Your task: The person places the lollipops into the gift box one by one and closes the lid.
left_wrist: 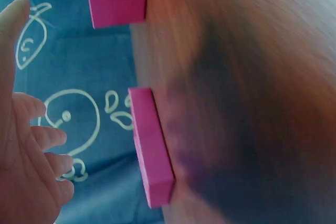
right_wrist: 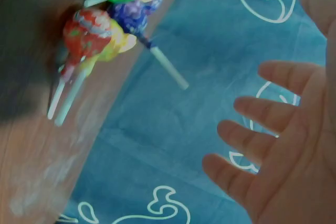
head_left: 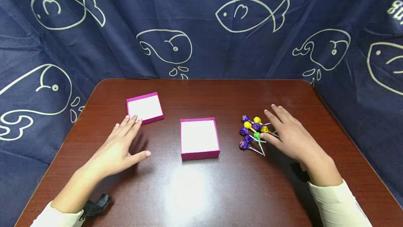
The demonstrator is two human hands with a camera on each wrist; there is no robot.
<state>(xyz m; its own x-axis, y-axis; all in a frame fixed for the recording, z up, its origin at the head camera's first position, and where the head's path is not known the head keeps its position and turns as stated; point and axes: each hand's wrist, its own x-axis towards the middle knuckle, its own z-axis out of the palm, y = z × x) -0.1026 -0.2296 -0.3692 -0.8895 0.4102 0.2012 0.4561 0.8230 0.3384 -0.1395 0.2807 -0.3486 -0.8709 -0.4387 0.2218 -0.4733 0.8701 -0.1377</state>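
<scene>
My left hand (head_left: pixel 119 151) hovers with its fingers spread, its fingertips overlapping the near edge of a shallow pink box (head_left: pixel 145 107) with a white inside. In the left wrist view that box (left_wrist: pixel 151 150) lies alongside the fingers, and nothing is in the hand. A deeper pink box (head_left: pixel 199 137), also white inside, sits at mid-table between the hands. On the right, a cluster of lollipops (head_left: pixel 256 135) in purple, yellow and green wrappers lies beside my right hand (head_left: pixel 289 134), whose extended fingers cover some sticks. A red-wrapped lollipop (right_wrist: pixel 86 32) shows in the right wrist view.
Everything lies on a brown wooden table (head_left: pixel 226 97) with rounded far corners. A dark blue cloth (head_left: pixel 201 55) with white fish and whale drawings hangs behind and along the sides. Black wrist mounts (head_left: pixel 97 206) sit under the forearms.
</scene>
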